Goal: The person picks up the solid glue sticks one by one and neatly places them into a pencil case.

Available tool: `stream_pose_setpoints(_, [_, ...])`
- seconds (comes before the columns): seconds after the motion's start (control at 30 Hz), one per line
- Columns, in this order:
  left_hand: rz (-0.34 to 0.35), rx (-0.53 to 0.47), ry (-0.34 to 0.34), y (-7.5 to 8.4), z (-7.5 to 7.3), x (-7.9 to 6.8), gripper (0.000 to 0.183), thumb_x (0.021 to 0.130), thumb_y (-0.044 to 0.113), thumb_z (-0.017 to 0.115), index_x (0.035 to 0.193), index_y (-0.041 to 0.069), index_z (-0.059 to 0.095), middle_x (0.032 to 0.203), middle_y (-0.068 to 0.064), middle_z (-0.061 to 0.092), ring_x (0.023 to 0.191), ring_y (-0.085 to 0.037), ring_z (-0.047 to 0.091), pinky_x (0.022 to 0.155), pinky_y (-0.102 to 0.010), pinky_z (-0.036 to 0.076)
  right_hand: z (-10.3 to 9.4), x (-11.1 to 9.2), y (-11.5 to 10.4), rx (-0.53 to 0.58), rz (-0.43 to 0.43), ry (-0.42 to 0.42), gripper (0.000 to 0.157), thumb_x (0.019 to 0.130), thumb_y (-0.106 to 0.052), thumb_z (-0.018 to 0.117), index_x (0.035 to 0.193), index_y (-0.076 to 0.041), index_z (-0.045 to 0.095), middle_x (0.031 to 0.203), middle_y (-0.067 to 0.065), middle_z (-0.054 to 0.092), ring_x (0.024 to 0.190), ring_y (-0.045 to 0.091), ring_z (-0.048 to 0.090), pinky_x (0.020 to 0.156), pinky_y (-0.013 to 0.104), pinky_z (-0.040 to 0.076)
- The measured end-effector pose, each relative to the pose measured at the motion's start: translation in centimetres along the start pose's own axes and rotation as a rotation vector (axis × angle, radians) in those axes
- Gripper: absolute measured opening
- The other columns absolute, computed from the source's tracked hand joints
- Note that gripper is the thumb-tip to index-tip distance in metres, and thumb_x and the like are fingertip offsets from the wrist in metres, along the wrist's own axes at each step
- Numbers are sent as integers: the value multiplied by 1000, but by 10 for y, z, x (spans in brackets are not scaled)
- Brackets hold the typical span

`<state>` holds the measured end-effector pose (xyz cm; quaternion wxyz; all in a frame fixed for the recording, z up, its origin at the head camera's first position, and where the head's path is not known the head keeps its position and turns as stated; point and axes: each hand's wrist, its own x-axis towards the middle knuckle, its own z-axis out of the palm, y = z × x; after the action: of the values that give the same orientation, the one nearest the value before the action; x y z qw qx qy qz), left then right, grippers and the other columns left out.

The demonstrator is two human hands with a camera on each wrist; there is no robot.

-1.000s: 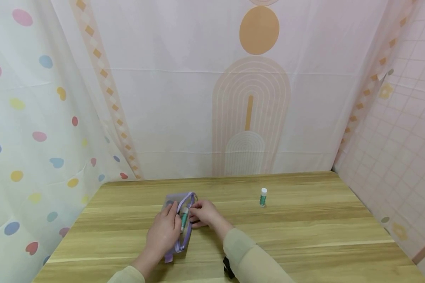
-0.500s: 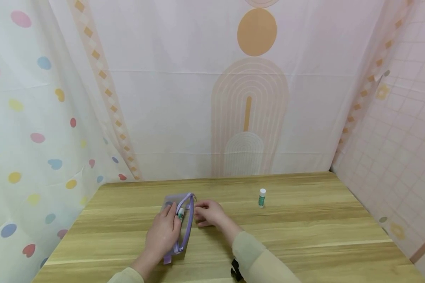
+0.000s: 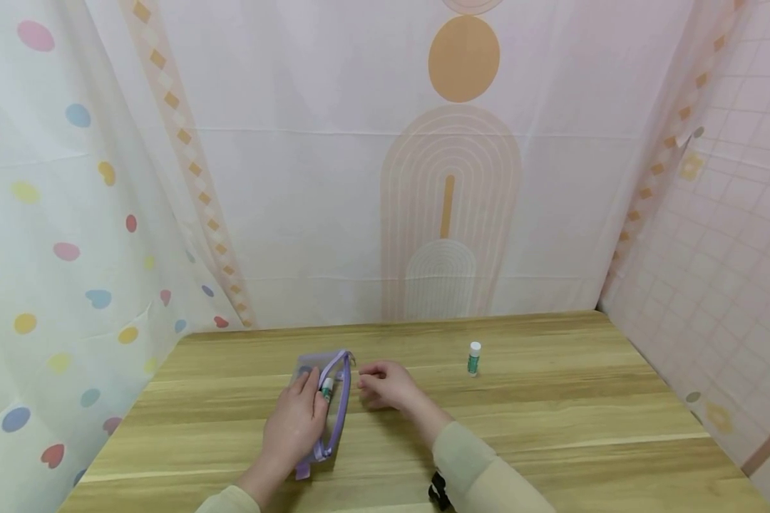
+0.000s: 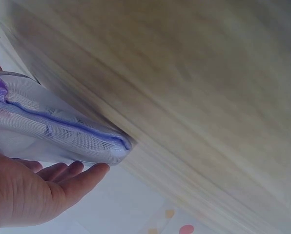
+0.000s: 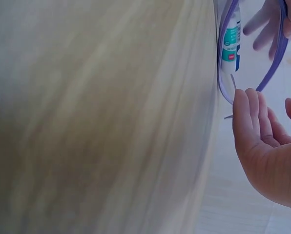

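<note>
A see-through mesh zipper pouch (image 3: 342,420) with purple trim lies on the table, its zipped mouth spread apart and facing right. My left hand (image 3: 294,425) grips its left side, fingers along the mesh and thumb at the opening. Inside the pouch is a glue stick (image 5: 229,46) with a green label and white cap; a dark blue item (image 5: 238,46) shows beside it. Just right of the mouth, my right hand (image 3: 388,385) holds nothing, its fingers loosely bent. Another glue stick (image 3: 473,360) with a white cap stands upright farther right.
The wooden table (image 3: 552,413) reaches back to a patterned curtain (image 3: 321,214). Fabric with coloured dots (image 3: 64,285) hangs at the left and a checked one (image 3: 725,271) at the right. A black strap piece (image 3: 439,491) shows by the right sleeve.
My right hand has drawn back to the right from the pouch's mouth. The glue stick inside has sunk lower behind my left hand, which keeps its hold.
</note>
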<state>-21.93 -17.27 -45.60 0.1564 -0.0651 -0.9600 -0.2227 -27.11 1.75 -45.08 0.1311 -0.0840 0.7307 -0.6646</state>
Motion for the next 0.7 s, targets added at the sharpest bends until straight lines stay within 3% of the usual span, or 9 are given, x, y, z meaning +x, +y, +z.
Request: stream_pose_setpoints(0.7, [8,10,-6,0,0,0,48,101,19,40,143,-3,49,139,-29,50,122,-51,51,94,-61,47,-28,-14,-5,8,-49,-59,35,100,-7,55,127,15,52,106,20,68,101,38,66,84,45,57])
